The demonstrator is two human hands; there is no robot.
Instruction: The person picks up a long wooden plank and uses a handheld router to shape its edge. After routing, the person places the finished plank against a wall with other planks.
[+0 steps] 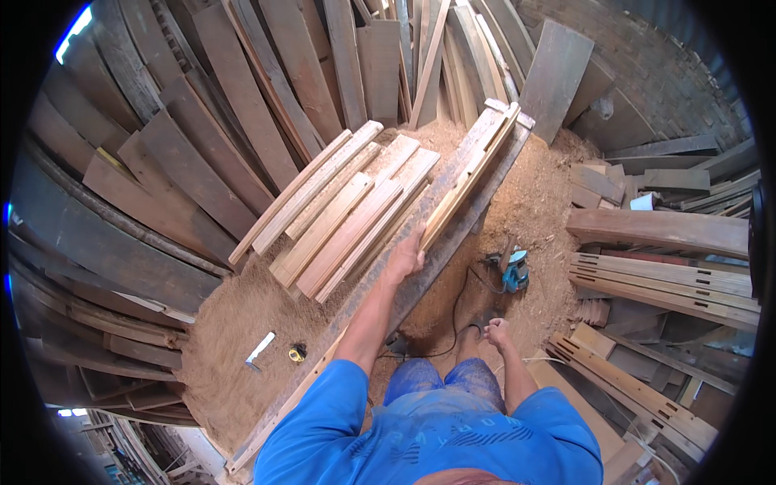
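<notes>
A long, narrow wooden strip (461, 200) lies along a dusty bench plank (365, 293) that slants from lower left to upper right. Around the strip's near end, my left hand (405, 257) is closed, resting over the plank. My right hand (497, 331) hangs lower, to the right of the plank and above my knee. Its fingers are curled together, and whatever is in them, if anything, is too small to make out. Beyond it, a teal power tool (511, 271) sits in the sawdust, with a black cord (459, 301) trailing toward my legs.
Several planed boards (356, 230) lie side by side left of the plank. A try square (260, 352) and a yellow-black tape measure (297, 352) rest on sawdust. Tall boards (242, 89) lean all around the back and left. Slotted timbers (663, 283) are stacked at right.
</notes>
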